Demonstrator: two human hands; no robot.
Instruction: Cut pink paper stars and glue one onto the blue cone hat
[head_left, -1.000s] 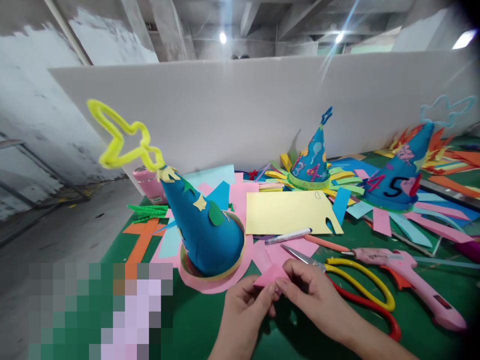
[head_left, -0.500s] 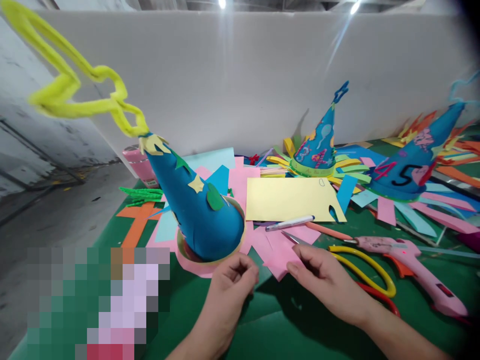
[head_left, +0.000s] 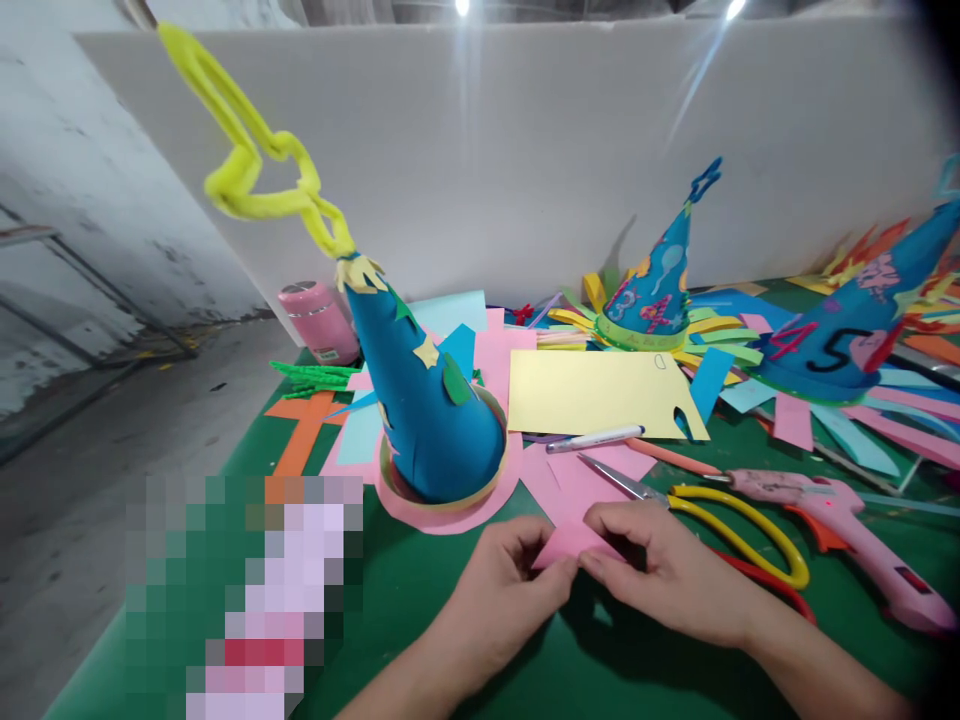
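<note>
A small piece of pink paper (head_left: 568, 541) is pinched between both hands, low over the green table. My left hand (head_left: 517, 570) grips its left side and my right hand (head_left: 637, 560) its right side, thumbs meeting at the near edge. Just beyond lies more pink paper (head_left: 551, 490), with a pen (head_left: 595, 440) across it. Scissors (head_left: 739, 515) with yellow and red handles lie beside my right hand, blades pointing left. A blue party hat (head_left: 435, 420) with a pink brim and a yellow pipe-cleaner shape (head_left: 262, 185) on its tip stands tilted beyond my left hand.
A pink glue gun (head_left: 840, 510) lies at the right, its small red light on. Yellow card (head_left: 592, 395) lies behind the pen. Two more blue hats (head_left: 652, 275) with paper fringes stand farther back. Green pipe cleaners (head_left: 307, 380) and a pink bottle (head_left: 319, 320) are at the left.
My left hand has moved right and taken hold of the pink paper. My right hand has drawn its piece off the pink sheet, slightly nearer. The whole view has shifted a little left.
</note>
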